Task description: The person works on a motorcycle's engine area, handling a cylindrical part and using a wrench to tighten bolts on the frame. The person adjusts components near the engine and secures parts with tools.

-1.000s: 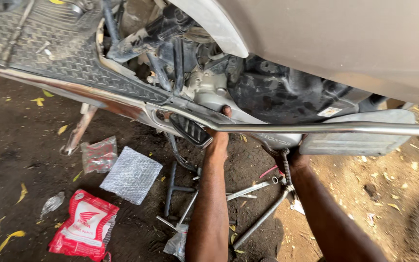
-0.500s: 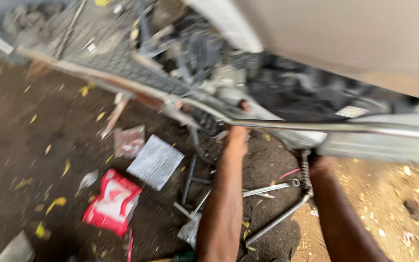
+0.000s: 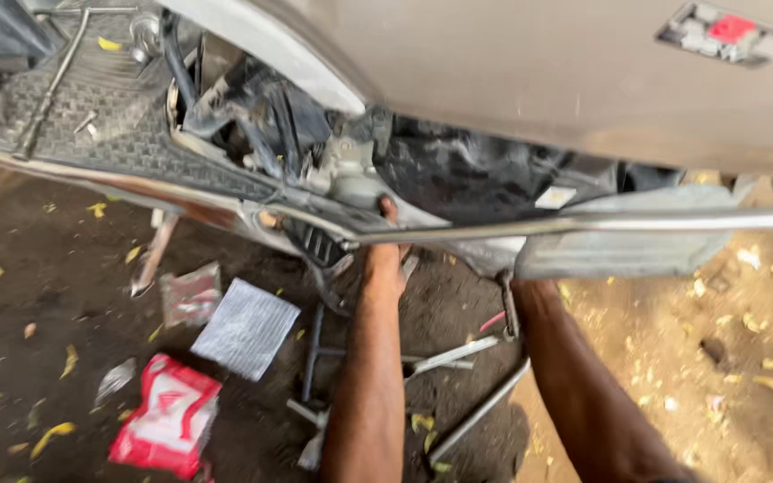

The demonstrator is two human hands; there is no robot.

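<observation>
The engine block (image 3: 351,174) of a scooter sits exposed under the beige body panel (image 3: 539,80), and the left hand (image 3: 385,234) reaches up into it from below. Only a fingertip or two shows above the chrome side rail (image 3: 583,222); the fingers press against the grey casting, but whether they pinch a small part there cannot be told. The right hand is hidden: its forearm (image 3: 574,376) rises from the lower right and disappears behind the silver muffler (image 3: 624,255), so its grip cannot be told either.

Working here well looks to me like a matter of feel more than sight. The left wrist passes through a narrow gap between the rail and the frame edge, so it should stay straight and move in small amounts, with the right arm steadying from underneath. The black hoses (image 3: 266,134) just left of the left hand and the ribbed footboard (image 3: 91,107) farther left crowd that side; metal edges lie close on both sides of the wrist.

Below the arms there is more room. The centre stand's bars (image 3: 458,358) cross the dirt floor (image 3: 38,304) between the two forearms and could catch an elbow. Left of the left forearm lie a grey foil-like sheet (image 3: 245,326), a clear wrapper (image 3: 190,295) and a red and white packet (image 3: 167,420), all well apart from the hands. To the right of the right forearm the ground is sandy and strewn with leaves.
</observation>
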